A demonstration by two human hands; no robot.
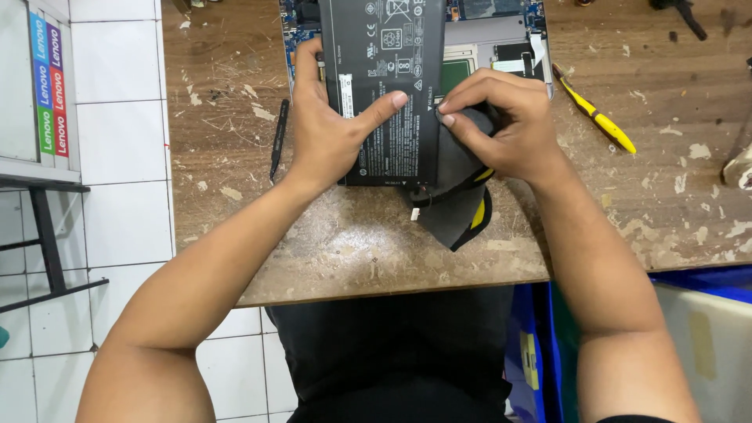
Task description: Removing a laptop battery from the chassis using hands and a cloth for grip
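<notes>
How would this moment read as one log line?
left hand: grips black battery pack | right hand: pinches dark cloth at its edge | beneath: opened laptop, worn table

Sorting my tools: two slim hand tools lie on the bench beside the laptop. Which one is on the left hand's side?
The black pen-shaped tool, lying just outside the left hand. The other, the yellow-handled tool, lies right of the right hand, beside the open laptop.

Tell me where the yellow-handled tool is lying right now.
In the head view, the yellow-handled tool lies on the wooden table, apart from and just past the right hand, beside the opened laptop.
</notes>
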